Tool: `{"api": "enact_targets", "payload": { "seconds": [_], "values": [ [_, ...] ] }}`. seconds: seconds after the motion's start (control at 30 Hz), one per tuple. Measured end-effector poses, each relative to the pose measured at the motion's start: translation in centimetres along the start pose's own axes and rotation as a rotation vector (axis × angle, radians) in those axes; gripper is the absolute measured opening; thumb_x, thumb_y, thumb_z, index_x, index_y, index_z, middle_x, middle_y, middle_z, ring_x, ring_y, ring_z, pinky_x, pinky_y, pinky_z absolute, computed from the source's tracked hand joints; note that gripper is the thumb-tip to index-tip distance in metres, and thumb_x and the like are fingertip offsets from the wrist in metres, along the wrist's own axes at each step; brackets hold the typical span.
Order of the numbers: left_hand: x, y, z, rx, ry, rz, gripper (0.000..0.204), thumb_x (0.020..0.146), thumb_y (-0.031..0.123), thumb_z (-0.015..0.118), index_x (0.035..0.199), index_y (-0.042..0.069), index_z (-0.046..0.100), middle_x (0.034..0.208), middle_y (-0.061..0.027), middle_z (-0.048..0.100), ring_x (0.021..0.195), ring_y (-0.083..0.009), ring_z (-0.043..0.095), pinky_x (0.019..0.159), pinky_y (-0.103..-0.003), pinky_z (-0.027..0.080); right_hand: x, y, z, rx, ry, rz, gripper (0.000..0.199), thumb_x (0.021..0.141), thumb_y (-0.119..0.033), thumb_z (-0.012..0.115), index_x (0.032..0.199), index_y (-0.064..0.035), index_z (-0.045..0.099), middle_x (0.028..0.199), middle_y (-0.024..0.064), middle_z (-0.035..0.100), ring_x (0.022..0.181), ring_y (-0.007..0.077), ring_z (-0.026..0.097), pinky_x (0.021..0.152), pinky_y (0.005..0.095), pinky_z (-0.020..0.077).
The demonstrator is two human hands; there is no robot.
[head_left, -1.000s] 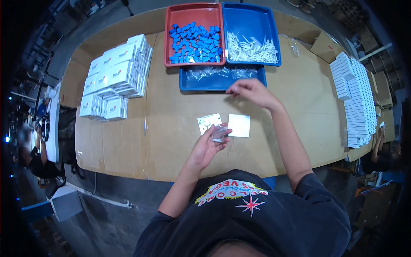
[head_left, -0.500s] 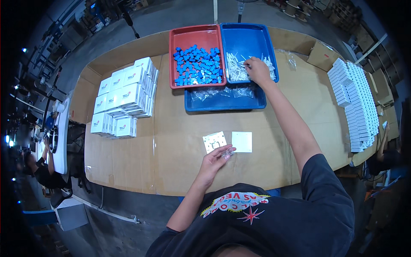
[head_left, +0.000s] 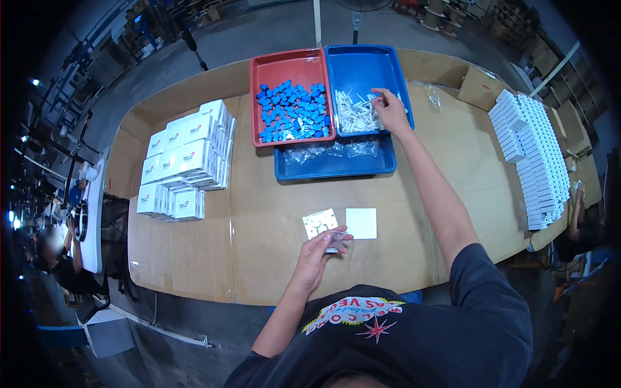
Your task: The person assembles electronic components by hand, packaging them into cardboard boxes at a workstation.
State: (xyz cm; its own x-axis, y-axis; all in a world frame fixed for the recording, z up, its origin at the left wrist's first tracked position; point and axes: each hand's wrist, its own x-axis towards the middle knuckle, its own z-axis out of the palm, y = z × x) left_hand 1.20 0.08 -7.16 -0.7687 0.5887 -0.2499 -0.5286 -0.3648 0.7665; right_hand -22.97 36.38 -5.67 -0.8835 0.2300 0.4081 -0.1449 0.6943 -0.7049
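The bench has much bare surface in the middle and near its front edge, between the stacked white boxes on the left and the rows of white boxes at the right edge. The left hand holds a small clear bag just above the front part, beside two white square cards. The right hand reaches far into the blue tray and pinches one of the small white parts. They are thin, pale pieces in a loose pile. Beside it stands the red tray with blue blocks.
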Motion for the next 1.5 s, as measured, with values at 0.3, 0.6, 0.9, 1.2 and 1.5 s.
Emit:
{"api": "enact_targets", "payload": {
  "seconds": [0.3,0.6,0.9,1.2,1.5],
  "values": [
    [0.5,-0.7,-0.7,-0.251,-0.091,-0.183,0.050,0.113,0.031,0.043,0.145,-0.006,0.054,0.127,-0.0172,0.071,0.101,-0.0187,0.069,0.093,-0.035,0.056,-4.8,-8.9,-4.9,1.309,-0.161,0.322,0.026,0.103,-0.011,0.066,0.127,-0.0026,0.066,0.099,0.0028,0.067,0.081,0.0086,0.060,0.068,0.0239,0.0487],
    [1.2,-1.7,-0.9,-0.366,-0.024,-0.204,0.054,0.114,0.038,0.040,0.144,-0.005,0.054,0.126,-0.0155,0.071,0.098,-0.0193,0.069,0.089,-0.034,0.057,-11.7,-9.3,-3.8,1.156,-0.270,0.378,0.016,0.099,-0.010,0.073,0.112,-0.0022,0.069,0.087,0.0008,0.067,0.074,0.0084,0.061,0.064,0.0230,0.0473],
    [2.0,-1.7,-1.7,-0.361,0.035,-0.276,0.051,0.114,0.042,0.040,0.139,0.002,0.058,0.130,-0.0143,0.070,0.102,-0.0177,0.070,0.090,-0.033,0.056,-21.5,-11.1,-1.3,0.779,-0.565,0.487,0.019,0.092,-0.004,0.078,0.110,0.0010,0.073,0.092,0.0008,0.072,0.077,0.0047,0.062,0.071,0.0218,0.0500],
    [1.9,-0.8,-0.1,-0.161,0.051,-0.289,0.045,0.115,0.036,0.041,0.137,0.001,0.059,0.128,-0.0168,0.071,0.101,-0.0205,0.072,0.089,-0.035,0.059,-20.4,-12.1,-2.0,0.608,-0.844,0.114,0.012,0.086,-0.004,0.079,0.098,-0.0015,0.078,0.107,0.0049,0.074,0.098,0.0148,0.068,0.088,0.0309,0.0527],
    [1.4,-2.1,-1.0,-0.079,0.060,-0.225,0.043,0.113,0.037,0.049,0.127,0.000,0.066,0.115,-0.0103,0.074,0.104,-0.0218,0.074,0.094,-0.035,0.058,-20.1,-12.7,-1.1,0.540,-1.162,0.061,0.020,0.098,-0.007,0.067,0.114,0.0024,0.074,0.120,0.0112,0.073,0.106,0.0198,0.068,0.094,0.0347,0.0534]
  ]
}}
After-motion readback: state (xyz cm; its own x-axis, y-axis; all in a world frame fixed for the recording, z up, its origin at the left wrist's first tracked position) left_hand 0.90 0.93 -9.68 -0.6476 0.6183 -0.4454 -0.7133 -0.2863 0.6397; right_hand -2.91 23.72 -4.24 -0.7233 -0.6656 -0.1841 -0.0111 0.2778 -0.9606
